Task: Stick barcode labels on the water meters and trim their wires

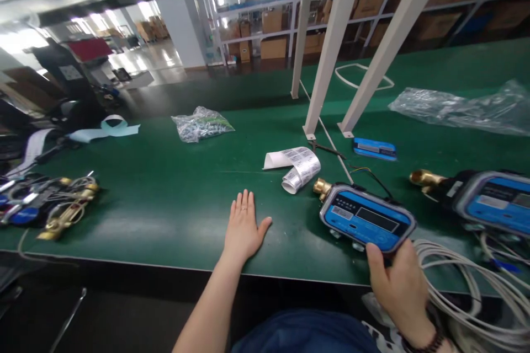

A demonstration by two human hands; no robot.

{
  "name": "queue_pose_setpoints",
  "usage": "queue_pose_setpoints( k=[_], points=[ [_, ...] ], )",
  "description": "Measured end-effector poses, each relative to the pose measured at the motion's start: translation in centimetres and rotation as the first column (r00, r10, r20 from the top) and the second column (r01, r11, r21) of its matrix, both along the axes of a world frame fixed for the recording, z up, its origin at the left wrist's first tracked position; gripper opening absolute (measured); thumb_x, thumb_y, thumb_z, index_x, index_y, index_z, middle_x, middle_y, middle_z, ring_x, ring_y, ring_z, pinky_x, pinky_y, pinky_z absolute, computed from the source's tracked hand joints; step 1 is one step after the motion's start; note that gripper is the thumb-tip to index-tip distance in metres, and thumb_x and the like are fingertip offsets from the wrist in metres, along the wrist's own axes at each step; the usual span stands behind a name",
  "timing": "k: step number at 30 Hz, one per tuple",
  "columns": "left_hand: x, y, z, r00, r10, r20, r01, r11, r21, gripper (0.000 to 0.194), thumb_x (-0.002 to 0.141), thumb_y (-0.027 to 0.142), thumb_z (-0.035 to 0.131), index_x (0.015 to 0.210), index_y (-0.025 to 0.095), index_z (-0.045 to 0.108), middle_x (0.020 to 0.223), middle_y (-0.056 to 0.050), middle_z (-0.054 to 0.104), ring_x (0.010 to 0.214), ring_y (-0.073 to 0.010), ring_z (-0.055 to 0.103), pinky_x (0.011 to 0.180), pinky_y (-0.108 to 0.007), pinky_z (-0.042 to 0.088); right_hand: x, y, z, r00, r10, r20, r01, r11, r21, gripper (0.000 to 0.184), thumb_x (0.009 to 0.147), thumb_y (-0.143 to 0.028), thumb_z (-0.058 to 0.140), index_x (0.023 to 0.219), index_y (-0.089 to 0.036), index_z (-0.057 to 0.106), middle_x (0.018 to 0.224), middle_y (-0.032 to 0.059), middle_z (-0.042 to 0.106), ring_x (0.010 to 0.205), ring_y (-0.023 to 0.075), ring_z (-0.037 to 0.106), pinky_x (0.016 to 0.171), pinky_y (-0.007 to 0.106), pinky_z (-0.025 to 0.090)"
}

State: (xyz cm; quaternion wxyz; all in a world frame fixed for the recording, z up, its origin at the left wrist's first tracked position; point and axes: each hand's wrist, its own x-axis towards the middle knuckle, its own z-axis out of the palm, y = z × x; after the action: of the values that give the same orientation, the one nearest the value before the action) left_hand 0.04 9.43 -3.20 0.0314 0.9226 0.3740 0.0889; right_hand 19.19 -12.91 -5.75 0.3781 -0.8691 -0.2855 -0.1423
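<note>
In the head view, the blue meter (364, 219), right of the label strip (305, 163) and closer in, could slip if the right hand (399, 289), its grip closed on one end only, loosens. Left of the strip, the left hand (243, 231) lies palm-down on the worktop (165, 193), open, holding nothing.

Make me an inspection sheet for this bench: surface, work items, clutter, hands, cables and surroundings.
Surface: green bench, shiny, reflecting light.
Work items: blue-faced meter with a brass fitting, held; similar device cut off by the right frame edge; brass-fitted parts at far left.
Clutter: curled label strip, clear plastic bag, plastic wrap at right.
Hands: left hand palm down on the bench; right hand gripping the meter's near end.
Cables: pale coil beside the right hand.
Surroundings: shelves holding cardboard boxes beyond.
</note>
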Motion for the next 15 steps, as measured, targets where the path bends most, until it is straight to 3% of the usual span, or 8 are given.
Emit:
queue_pose_setpoints(
  k=[3, 6, 9, 11, 15],
  points=[
    [2.3, 0.5, 0.8, 0.992, -0.116, -0.052, 0.115, 0.993, -0.033, 0.078, 0.092, 0.053, 0.039, 0.145, -0.001, 0.022, 0.153, -0.02, 0.019, 0.143, -0.0296, 0.015, 0.117, -0.045, 0.019, 2.0, 0.4, 1.5, 0.929, 0.211, -0.303, -0.138, 0.959, 0.247, 0.067, 0.081, -0.065, 0.045, 0.124, -0.014, 0.044, 0.11, 0.0198, 0.059, 0.086, 0.0324, 0.062, 0.071, 0.047, 0.052],
    [4.5, 2.7, 1.7, 0.973, -0.217, -0.084, 0.214, 0.976, -0.045, 0.074, 0.094, 0.05, 0.037, 0.146, 0.001, 0.019, 0.154, -0.019, 0.019, 0.143, -0.0265, 0.015, 0.118, -0.041, 0.017, 5.0, 1.5, 3.5, 0.713, 0.445, -0.541, -0.184, 0.864, 0.468, 0.064, 0.071, -0.059, 0.063, 0.12, -0.021, 0.05, 0.117, 0.0123, 0.06, 0.094, 0.0283, 0.062, 0.083, 0.045, 0.052],
    [6.5, 3.1, 2.3, 0.963, -0.254, -0.091, 0.25, 0.967, -0.046, 0.071, 0.095, 0.047, 0.033, 0.145, -0.003, 0.02, 0.153, -0.022, 0.02, 0.143, -0.0289, 0.015, 0.117, -0.044, 0.018, 7.8, 2.7, 4.9, 0.528, 0.56, -0.639, -0.155, 0.803, 0.575, 0.057, 0.059, -0.048, 0.077, 0.107, -0.022, 0.058, 0.107, 0.0074, 0.066, 0.099, 0.0271, 0.062, 0.09, 0.044, 0.051],
    [7.0, 1.3, 2.2, 0.953, -0.288, -0.093, 0.284, 0.957, -0.053, 0.072, 0.095, 0.048, 0.033, 0.144, -0.003, 0.02, 0.153, -0.022, 0.019, 0.143, -0.0302, 0.014, 0.117, -0.046, 0.017, 9.1, 3.1, 5.3, 0.47, 0.611, -0.637, -0.163, 0.769, 0.618, 0.054, 0.058, -0.044, 0.078, 0.104, -0.023, 0.059, 0.105, 0.006, 0.067, 0.1, 0.0262, 0.062, 0.089, 0.042, 0.053],
    [6.3, -4.7, 1.3, 0.919, -0.38, -0.108, 0.371, 0.924, -0.095, 0.079, 0.091, 0.054, 0.041, 0.144, -0.002, 0.023, 0.153, -0.021, 0.017, 0.143, -0.0315, 0.012, 0.118, -0.046, 0.017, 10.0, 3.4, 5.4, 0.414, 0.673, -0.613, -0.189, 0.722, 0.666, 0.046, 0.061, -0.037, 0.078, 0.101, -0.024, 0.06, 0.104, 0.0044, 0.068, 0.099, 0.024, 0.064, 0.088, 0.04, 0.054]
  ],
)
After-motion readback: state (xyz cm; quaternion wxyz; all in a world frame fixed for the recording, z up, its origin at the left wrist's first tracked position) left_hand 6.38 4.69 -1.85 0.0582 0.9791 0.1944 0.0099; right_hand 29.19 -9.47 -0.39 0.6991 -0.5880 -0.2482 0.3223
